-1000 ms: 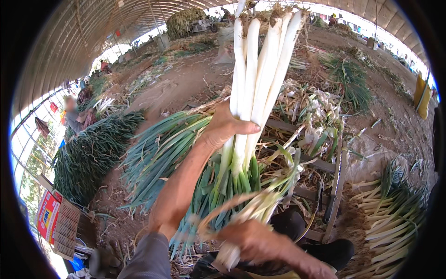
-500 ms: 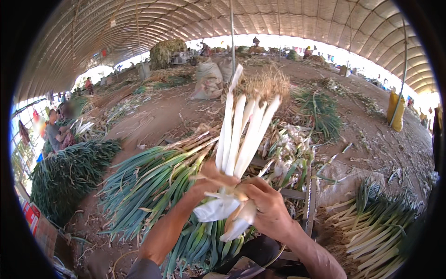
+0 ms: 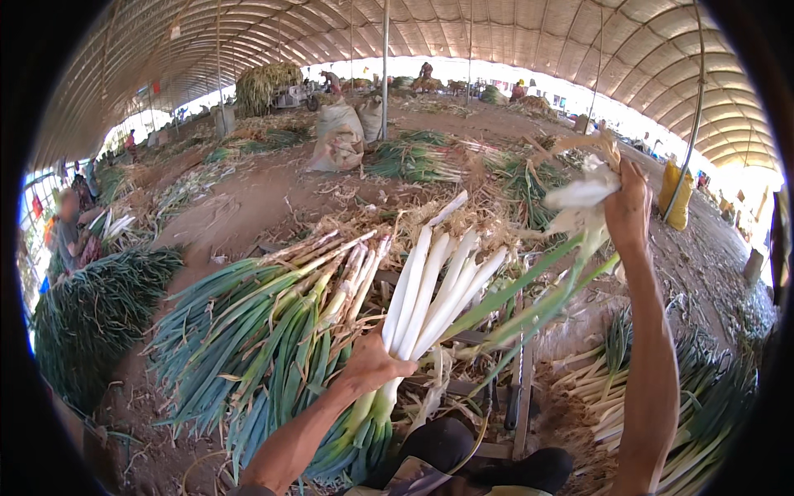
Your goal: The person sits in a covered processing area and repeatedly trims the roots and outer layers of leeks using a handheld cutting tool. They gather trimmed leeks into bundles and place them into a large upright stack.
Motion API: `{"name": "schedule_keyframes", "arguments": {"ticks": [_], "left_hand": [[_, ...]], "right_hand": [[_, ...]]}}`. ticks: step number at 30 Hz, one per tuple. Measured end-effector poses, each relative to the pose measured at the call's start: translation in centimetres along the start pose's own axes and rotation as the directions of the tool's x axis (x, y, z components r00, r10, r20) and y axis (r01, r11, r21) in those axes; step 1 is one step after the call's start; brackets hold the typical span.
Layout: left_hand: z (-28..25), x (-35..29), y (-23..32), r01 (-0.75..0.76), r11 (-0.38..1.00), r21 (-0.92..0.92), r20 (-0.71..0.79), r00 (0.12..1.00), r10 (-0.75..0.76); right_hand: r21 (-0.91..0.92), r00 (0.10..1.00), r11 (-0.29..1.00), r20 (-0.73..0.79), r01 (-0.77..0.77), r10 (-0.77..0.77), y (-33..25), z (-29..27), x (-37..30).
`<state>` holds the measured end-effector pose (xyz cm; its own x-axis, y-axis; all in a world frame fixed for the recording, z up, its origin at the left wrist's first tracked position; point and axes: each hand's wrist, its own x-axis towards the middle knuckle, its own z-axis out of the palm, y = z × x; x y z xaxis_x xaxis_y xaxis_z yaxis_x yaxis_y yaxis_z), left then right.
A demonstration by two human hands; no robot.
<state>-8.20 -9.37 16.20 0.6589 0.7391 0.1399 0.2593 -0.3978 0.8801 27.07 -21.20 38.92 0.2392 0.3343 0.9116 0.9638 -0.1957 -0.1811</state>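
My left hand (image 3: 376, 365) is closed around a bunch of peeled scallions (image 3: 430, 289), their white stalks fanned upward and their roots at the far end. Raised at the right, my right hand (image 3: 629, 207) grips stripped outer leaves (image 3: 579, 194), whitish and papery at the hand, with long green blades trailing back toward the bunch. Left of my left hand lies a thick pile of unpeeled scallions (image 3: 248, 331), with green tops toward me and brownish stalks pointing away.
Peeled scallions (image 3: 612, 405) lie in rows at the lower right. A metal frame (image 3: 523, 388) stands before my knees. Farther off are white sacks (image 3: 339, 136), a pole (image 3: 385, 74) and a yellow sack (image 3: 676, 194). A co-worker (image 3: 68, 231) sits at left behind a green heap (image 3: 103, 306).
My right hand has swung up and right from beside my left hand, pulling leaves off the scallions. My left hand still holds the bunch, now slightly lower.
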Motion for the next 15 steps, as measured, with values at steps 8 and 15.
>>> {"name": "schedule_keyframes", "arguments": {"ticks": [8, 15], "left_hand": [[2.7, 0.1, -7.6, -0.147, 0.989, -0.030, 0.004, 0.989, 0.147], [4.8, -2.0, -2.0, -0.081, 0.970, 0.228, 0.006, 0.997, 0.082]], "right_hand": [[0.115, 0.401, 0.421, 0.165, 0.900, -0.901, -14.7, 5.7, -13.0], [-0.579, 0.741, 0.600, 0.670, 0.552, -0.034, 1.7, 7.4, -2.6]]}}
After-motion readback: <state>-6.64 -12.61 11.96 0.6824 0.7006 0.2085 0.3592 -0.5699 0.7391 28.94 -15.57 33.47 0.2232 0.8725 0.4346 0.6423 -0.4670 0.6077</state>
